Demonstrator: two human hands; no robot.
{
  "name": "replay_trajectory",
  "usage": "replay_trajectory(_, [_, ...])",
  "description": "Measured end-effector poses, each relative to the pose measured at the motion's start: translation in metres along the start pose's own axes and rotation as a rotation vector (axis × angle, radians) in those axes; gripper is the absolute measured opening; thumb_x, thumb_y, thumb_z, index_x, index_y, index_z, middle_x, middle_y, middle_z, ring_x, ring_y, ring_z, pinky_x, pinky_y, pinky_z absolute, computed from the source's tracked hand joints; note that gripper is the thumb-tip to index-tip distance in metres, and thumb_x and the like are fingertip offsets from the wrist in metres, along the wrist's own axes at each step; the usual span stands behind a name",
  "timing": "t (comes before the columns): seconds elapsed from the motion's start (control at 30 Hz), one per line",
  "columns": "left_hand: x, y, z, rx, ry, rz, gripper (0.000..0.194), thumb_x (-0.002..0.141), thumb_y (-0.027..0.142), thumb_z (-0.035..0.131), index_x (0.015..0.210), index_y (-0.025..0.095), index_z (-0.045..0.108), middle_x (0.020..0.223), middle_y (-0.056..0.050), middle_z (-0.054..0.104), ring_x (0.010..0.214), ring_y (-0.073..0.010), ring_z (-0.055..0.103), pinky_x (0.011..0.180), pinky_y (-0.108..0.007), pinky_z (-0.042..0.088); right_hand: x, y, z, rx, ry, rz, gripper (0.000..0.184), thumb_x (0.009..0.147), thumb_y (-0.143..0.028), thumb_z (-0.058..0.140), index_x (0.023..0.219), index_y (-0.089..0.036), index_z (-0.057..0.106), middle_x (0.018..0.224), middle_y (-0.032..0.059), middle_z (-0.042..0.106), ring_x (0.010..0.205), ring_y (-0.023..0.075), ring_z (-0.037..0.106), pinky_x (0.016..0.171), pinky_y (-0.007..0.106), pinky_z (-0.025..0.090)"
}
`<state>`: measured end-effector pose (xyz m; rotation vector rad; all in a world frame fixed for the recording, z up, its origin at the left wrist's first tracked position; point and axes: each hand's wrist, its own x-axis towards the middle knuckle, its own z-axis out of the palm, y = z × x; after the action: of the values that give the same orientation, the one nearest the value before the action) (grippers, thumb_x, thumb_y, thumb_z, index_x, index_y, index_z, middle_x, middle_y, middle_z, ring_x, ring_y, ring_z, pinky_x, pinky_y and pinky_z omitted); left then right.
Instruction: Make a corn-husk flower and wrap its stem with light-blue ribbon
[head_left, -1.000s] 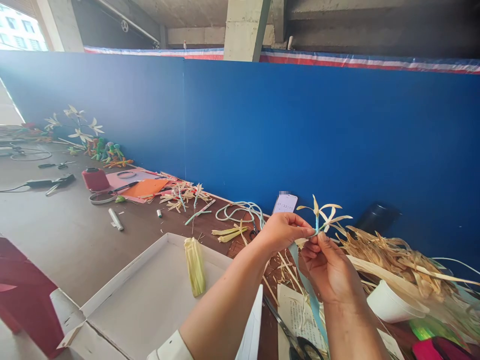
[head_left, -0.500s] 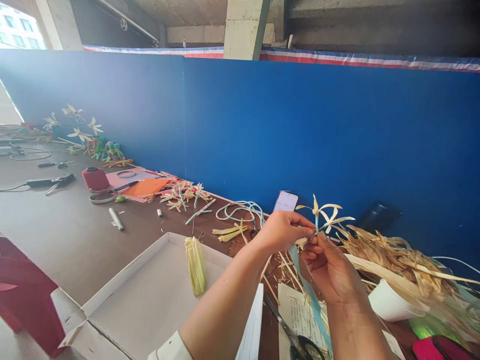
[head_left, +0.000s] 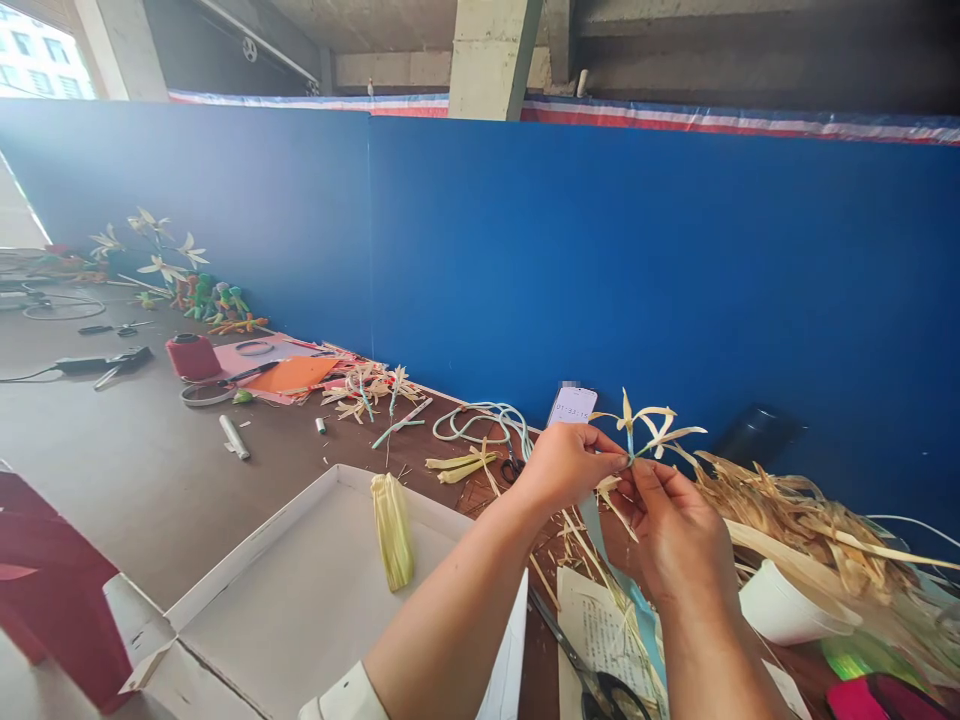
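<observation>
My left hand (head_left: 566,462) pinches the base of a small straw flower (head_left: 646,428) with pale pointed petals, held up in front of the blue wall. My right hand (head_left: 671,530) is closed just below it, fingers on the stem and on a light blue ribbon (head_left: 626,590) that hangs down from the flower toward the table. Both hands touch each other at the fingertips.
A heap of dry straw (head_left: 795,520) and a white cup (head_left: 787,605) lie to the right. Scissors (head_left: 581,670) rest on printed paper below my hands. A white tray (head_left: 300,590) holds a folded husk (head_left: 392,530). A phone (head_left: 572,405) leans on the wall; a red chair (head_left: 45,580) stands left.
My right hand has shifted slightly up along the stem and the flower has turned a little. The blue ribbon hangs closer under my right palm.
</observation>
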<state>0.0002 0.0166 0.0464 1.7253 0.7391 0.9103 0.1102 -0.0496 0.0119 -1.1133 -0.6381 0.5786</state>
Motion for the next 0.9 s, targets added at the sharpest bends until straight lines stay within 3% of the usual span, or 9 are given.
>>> replay_trajectory(0.2, [0.001,0.000,-0.002,0.010,0.026,-0.022,0.026,0.069,0.039,0.063,0.078,0.016,0.069,0.056,0.003,0.051,0.052,-0.0072,0.041,0.050,-0.021,0.028,0.004,0.000,-0.003,-0.414,0.020,-0.216,0.044,0.068,-0.055,0.068,0.092,-0.018,0.068,0.073,0.0062,0.068,0.059,0.0193,0.063,0.058,0.031,0.050])
replay_trajectory(0.33, [0.000,0.002,-0.004,-0.001,0.053,-0.027,0.024,0.069,0.037,0.063,0.079,0.016,0.069,0.061,0.002,0.057,0.055,-0.0078,0.045,0.051,-0.021,0.031,-0.001,-0.006,0.000,-0.536,-0.026,-0.248,0.042,0.073,-0.057,0.061,0.092,-0.021,0.069,0.079,0.0072,0.070,0.063,0.0201,0.065,0.062,0.032,0.051])
replay_trajectory(0.47, [-0.002,0.004,-0.007,0.017,0.055,0.000,0.020,0.069,0.034,0.062,0.079,0.018,0.070,0.063,0.001,0.059,0.059,-0.0091,0.048,0.053,-0.021,0.034,-0.001,-0.008,0.002,-0.359,-0.051,-0.128,0.040,0.066,-0.051,0.072,0.092,-0.021,0.069,0.081,0.0052,0.070,0.068,0.0184,0.065,0.065,0.030,0.052])
replay_trajectory(0.67, [-0.005,0.009,-0.010,-0.051,-0.029,0.073,0.022,0.070,0.033,0.063,0.080,0.015,0.070,0.064,0.001,0.060,0.059,-0.0079,0.047,0.058,-0.020,0.037,0.000,-0.013,0.004,0.040,-0.055,0.017,0.036,0.049,-0.038,0.085,0.074,-0.017,0.068,0.067,0.0003,0.064,0.059,0.0093,0.056,0.059,0.021,0.050])
replay_trajectory(0.9, [-0.008,0.011,-0.007,-0.117,-0.062,0.078,0.019,0.072,0.029,0.062,0.080,0.013,0.068,0.058,0.003,0.055,0.052,-0.0055,0.042,0.054,-0.018,0.036,0.002,-0.004,0.001,-0.070,-0.003,-0.074,0.037,0.061,-0.046,0.078,0.082,-0.018,0.067,0.066,-0.0004,0.062,0.057,0.0101,0.055,0.056,0.022,0.047])
